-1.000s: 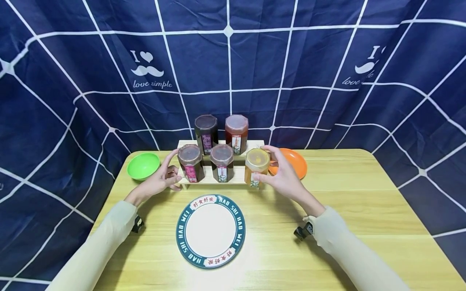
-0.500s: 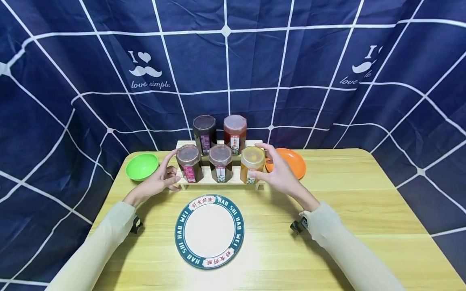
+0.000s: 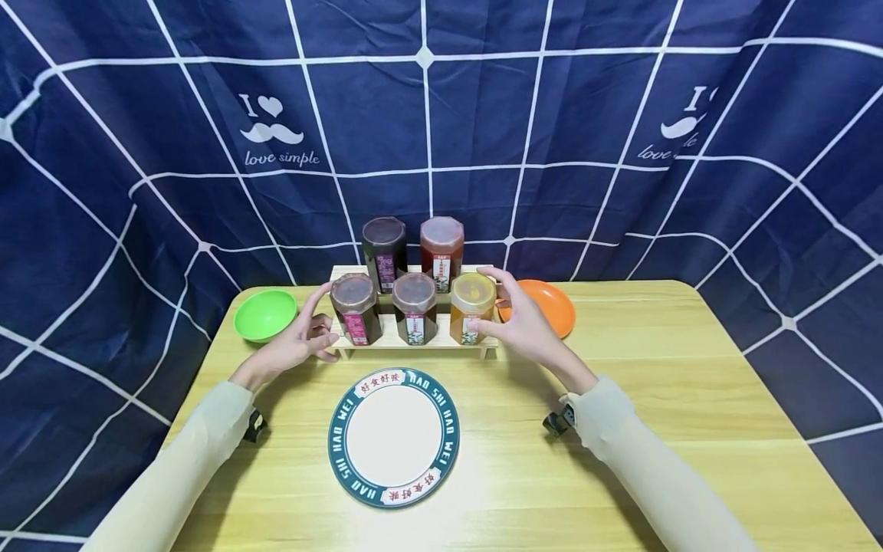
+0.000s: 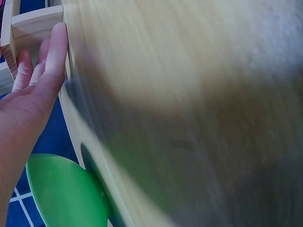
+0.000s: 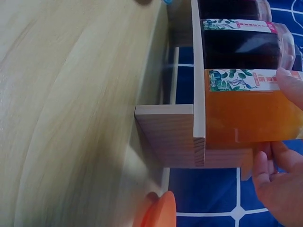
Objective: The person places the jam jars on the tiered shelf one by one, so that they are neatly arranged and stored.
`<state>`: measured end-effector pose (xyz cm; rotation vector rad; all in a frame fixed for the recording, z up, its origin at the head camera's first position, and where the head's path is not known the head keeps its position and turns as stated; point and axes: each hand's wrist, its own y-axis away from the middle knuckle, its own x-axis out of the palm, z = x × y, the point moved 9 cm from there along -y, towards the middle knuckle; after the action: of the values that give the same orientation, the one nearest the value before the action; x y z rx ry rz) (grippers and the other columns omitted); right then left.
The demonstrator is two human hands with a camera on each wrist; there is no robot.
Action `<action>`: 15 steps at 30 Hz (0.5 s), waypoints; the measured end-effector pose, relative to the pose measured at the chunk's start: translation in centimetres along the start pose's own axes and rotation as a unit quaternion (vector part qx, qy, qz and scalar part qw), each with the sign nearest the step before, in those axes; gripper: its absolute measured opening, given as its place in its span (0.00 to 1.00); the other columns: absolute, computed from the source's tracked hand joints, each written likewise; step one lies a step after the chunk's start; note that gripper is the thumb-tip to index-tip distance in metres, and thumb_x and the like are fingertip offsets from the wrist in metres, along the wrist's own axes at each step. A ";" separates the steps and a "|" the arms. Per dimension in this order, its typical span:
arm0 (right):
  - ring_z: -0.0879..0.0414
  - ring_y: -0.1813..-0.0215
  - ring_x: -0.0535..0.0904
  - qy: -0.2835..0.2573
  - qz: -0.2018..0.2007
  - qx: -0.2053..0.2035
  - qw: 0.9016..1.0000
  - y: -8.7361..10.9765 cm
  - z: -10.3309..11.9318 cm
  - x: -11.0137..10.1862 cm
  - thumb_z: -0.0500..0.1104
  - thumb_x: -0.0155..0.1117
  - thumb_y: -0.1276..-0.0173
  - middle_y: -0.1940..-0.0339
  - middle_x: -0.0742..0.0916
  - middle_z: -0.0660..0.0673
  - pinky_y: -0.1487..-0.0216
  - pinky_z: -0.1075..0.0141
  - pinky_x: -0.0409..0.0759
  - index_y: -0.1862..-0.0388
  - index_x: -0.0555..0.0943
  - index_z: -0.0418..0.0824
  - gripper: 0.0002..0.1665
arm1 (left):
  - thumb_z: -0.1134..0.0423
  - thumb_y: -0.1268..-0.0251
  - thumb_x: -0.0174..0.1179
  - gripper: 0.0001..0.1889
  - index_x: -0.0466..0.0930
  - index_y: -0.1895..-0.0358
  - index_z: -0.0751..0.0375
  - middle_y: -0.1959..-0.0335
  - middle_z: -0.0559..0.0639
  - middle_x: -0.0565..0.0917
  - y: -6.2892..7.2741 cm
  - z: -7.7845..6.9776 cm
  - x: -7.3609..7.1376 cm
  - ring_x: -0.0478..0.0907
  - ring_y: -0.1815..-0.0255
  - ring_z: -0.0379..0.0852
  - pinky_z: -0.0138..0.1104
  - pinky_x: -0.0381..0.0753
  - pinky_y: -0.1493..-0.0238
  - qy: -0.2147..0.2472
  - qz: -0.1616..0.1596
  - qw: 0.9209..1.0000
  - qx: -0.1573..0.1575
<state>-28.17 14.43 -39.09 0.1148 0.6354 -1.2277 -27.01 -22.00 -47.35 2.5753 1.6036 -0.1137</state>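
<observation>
A two-step wooden rack bears several jars with clear lids. My right hand grips an amber jar at the right end of the lower step, thumb on its front label and fingers at its far side. In the right wrist view, that amber jar has its base on the step board. My left hand is at the rack's left end, beside a dark jar with a pink label. Extended fingers reach against the rack's end in the left wrist view.
Another dark jar stands mid-step; a purple-labelled jar and a red jar stand on the upper step. A green bowl is left, an orange plate right. A teal-rimmed plate lies in front on the table.
My right hand has brought the amber jar slightly left, over the right end of the lower step and nearer the middle jar. My left hand has stayed at the rack's left end.
</observation>
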 end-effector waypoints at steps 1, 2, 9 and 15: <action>0.45 0.35 0.79 0.003 0.000 -0.001 1.000 0.0 0.0 0.0 0.45 0.88 0.36 0.32 0.84 0.46 0.34 0.39 0.76 0.16 0.66 0.57 0.55 | 0.79 0.18 0.53 0.52 0.34 0.09 0.35 0.54 0.61 0.62 0.0 0.0 0.0 0.74 0.56 0.51 0.61 0.91 0.49 0.000 0.000 1.000 0.001; 0.46 0.35 0.79 0.003 0.000 -0.002 1.000 -0.1 0.0 0.1 0.46 0.88 0.36 0.32 0.84 0.46 0.34 0.41 0.76 0.16 0.67 0.57 0.55 | 0.79 0.18 0.53 0.52 0.34 0.09 0.35 0.54 0.61 0.62 0.1 -0.1 -0.1 0.74 0.56 0.51 0.61 0.91 0.49 0.000 0.000 1.000 0.001; 0.46 0.36 0.79 0.001 0.001 0.006 1.000 -0.1 -0.4 0.1 0.47 0.88 0.36 0.32 0.85 0.46 0.36 0.38 0.77 0.16 0.67 0.59 0.55 | 0.79 0.17 0.53 0.51 0.34 0.09 0.35 0.54 0.61 0.62 0.1 -0.1 -0.1 0.74 0.57 0.51 0.60 0.91 0.50 -0.002 -0.003 1.000 -0.002; 0.45 0.37 0.79 0.000 0.001 0.003 1.000 0.0 -0.3 0.1 0.47 0.88 0.36 0.32 0.84 0.45 0.36 0.34 0.76 0.15 0.66 0.58 0.56 | 0.78 0.17 0.54 0.51 0.34 0.09 0.35 0.54 0.61 0.63 0.1 -0.2 0.0 0.75 0.56 0.51 0.60 0.91 0.49 -0.007 -0.004 1.000 -0.003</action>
<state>-28.27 14.45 -39.40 0.1218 0.6314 -1.2273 -26.94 -22.05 -47.12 2.5579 1.6077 -0.1264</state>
